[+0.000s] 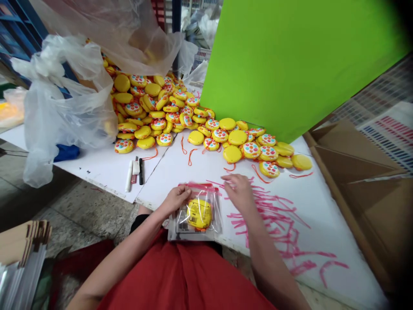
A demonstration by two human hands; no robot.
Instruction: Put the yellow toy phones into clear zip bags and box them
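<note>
On the table (pixel 166 176), toys (pixel 195 137) lie behind the bag (pixel 206 195) and strips (pixel 271 207) lie right of it.

The white tabletop (pixel 171 170) carries a white marker (pixel 128 177) and a black marker (pixel 141 172); a small red-and-white item (pixel 136 168) lies between them. Left of the markers, a blue item (pixel 66 153), type unclear, lies beside a crumpled translucent plastic bag (pixel 69 103). A bright green panel (pixel 290 64) stands at the rear right of the table. An open cardboard box (pixel 355 191) adjoins the right table edge. Lower left: a stack of cardboard pieces (pixel 19 245), near the stone-tiled floor (pixel 109 215).
</note>
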